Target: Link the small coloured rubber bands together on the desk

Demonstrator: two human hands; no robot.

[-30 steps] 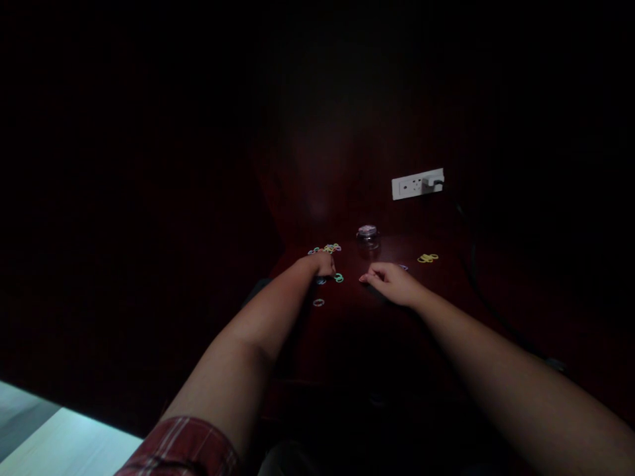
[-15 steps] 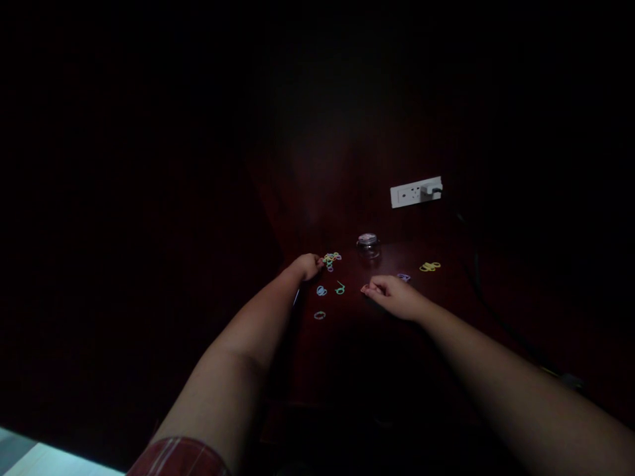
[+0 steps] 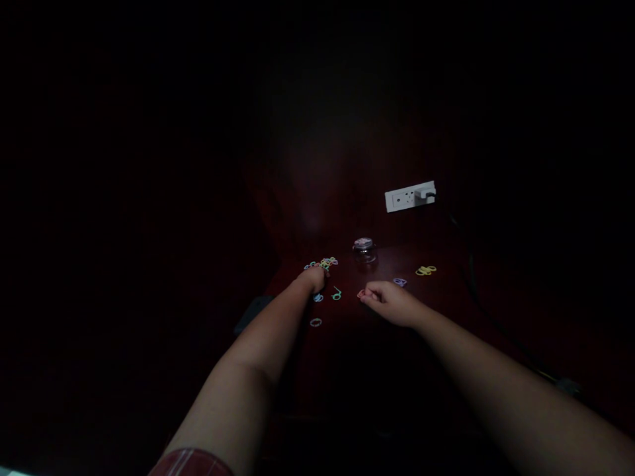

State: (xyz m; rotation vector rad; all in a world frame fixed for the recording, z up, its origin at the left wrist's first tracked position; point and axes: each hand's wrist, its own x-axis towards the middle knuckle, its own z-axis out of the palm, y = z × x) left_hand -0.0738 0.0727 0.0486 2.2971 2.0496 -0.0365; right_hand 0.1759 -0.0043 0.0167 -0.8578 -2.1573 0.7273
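On a dark red table lie small coloured rings in groups. My left hand (image 3: 316,279) is closed at the near edge of a mixed pile (image 3: 327,262); what its fingers hold, if anything, is hidden. Just below that hand are blue rings (image 3: 318,298), with a green piece (image 3: 337,294) to their right. My right hand (image 3: 381,299) has its fingers pinched together beside red rings (image 3: 361,293); whether it grips one is too small to tell. Purple rings (image 3: 399,282) lie behind it, and yellow rings (image 3: 426,271) farther right. A pale beaded-looking ring (image 3: 316,322) is nearest me.
A clear jar with a patterned lid (image 3: 364,250) stands at the back of the table. On the wall is a white socket (image 3: 409,197) with a plug in it. A dark cable (image 3: 472,274) runs down the right side. A dark flat object (image 3: 252,313) is beside my left forearm.
My left hand has moved right and toward me, now partly over the space by the blue rings. Rings on the pile's left side have come into view. My right hand has stayed by the red rings.
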